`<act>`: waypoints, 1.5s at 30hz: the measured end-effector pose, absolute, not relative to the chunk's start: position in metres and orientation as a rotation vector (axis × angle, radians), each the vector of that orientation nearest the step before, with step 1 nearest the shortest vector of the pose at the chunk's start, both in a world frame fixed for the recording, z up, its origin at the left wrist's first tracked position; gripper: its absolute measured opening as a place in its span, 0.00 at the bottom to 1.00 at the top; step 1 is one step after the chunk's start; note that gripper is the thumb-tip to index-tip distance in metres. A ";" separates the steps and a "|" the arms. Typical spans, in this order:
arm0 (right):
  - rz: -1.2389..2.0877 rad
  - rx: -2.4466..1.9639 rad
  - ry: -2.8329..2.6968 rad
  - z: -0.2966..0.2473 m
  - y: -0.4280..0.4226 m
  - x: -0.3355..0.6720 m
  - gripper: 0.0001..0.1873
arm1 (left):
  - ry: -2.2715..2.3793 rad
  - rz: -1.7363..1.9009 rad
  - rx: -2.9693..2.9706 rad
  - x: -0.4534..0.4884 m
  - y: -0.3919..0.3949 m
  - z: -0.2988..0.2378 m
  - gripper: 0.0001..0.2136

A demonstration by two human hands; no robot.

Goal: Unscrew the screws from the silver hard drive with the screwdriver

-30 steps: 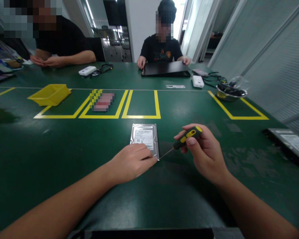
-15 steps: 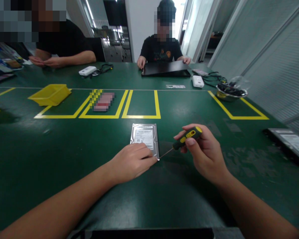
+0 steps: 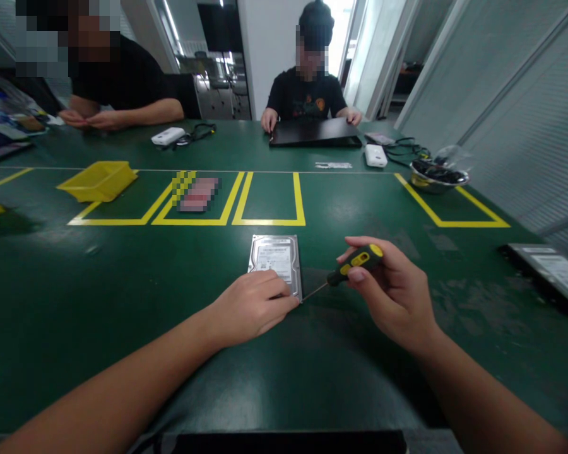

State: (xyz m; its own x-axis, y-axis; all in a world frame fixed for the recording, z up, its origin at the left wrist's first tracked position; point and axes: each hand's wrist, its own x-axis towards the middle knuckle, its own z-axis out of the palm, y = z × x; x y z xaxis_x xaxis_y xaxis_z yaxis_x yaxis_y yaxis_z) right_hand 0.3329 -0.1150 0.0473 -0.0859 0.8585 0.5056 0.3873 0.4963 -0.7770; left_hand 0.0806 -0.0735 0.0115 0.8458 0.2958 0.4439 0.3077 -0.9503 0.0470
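Note:
A silver hard drive (image 3: 275,252) with a white label lies flat on the green table in front of me. My left hand (image 3: 253,306) is closed over its near end, hiding the lower left part, with fingertips at the near right corner. In my right hand (image 3: 392,293), a screwdriver (image 3: 355,265) with a dark green and yellow handle is gripped between thumb and fingers. Its thin shaft slants down to the left, and the tip meets the drive's near right corner beside my left fingertips. Whether a screw sits under the tip is too small to tell.
Yellow tape outlines cross the table (image 3: 170,372). A yellow bin (image 3: 99,183) stands left, a metal bowl of dark items (image 3: 438,176) far right, another drive-like device (image 3: 556,274) at the right edge. Opposite, one person (image 3: 307,94) holds a black panel (image 3: 315,133); another (image 3: 123,82) sits left.
My right hand's fingers have shifted slightly around the screwdriver handle, which has moved a touch left. The tip stays at the same corner; my left hand and the hard drive look unmoved.

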 end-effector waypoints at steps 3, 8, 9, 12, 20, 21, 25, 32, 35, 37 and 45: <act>0.526 -1.070 -1.696 0.047 -0.116 0.332 0.20 | -0.491 -0.718 -2.982 0.080 -0.074 0.011 0.09; 0.478 -1.040 -1.700 0.046 -0.116 0.331 0.25 | -0.486 -0.713 -2.974 0.080 -0.074 0.011 0.09; 0.470 -1.026 -1.702 0.046 -0.116 0.331 0.27 | -0.485 -0.717 -2.975 0.080 -0.074 0.011 0.09; 0.458 -0.985 -1.739 0.045 -0.115 0.331 0.27 | -0.487 -0.720 -2.976 0.079 -0.075 0.011 0.09; 0.119 -0.953 -2.064 0.074 -0.112 0.323 0.14 | -0.526 -0.689 -2.981 0.078 -0.075 0.012 0.09; 0.075 -0.933 -2.105 0.077 -0.112 0.321 0.10 | -0.526 -0.689 -2.982 0.078 -0.075 0.012 0.09; -0.040 -0.918 -2.178 0.082 -0.108 0.318 0.06 | -0.521 -0.724 -2.971 0.078 -0.075 0.012 0.09; -0.022 -0.993 -2.086 0.077 -0.101 0.324 0.06 | -0.530 -0.722 -2.983 0.078 -0.075 0.012 0.09; 0.023 -1.013 -2.078 0.071 -0.100 0.326 0.08 | -0.546 -0.699 -2.995 0.078 -0.076 0.012 0.08; 0.078 -1.030 -2.090 0.066 -0.101 0.327 0.13 | -0.565 -0.686 -2.993 0.080 -0.078 0.013 0.08; 0.324 -1.217 -1.718 0.050 -0.097 0.344 0.16 | -0.678 -0.569 -2.759 0.113 -0.098 0.009 0.07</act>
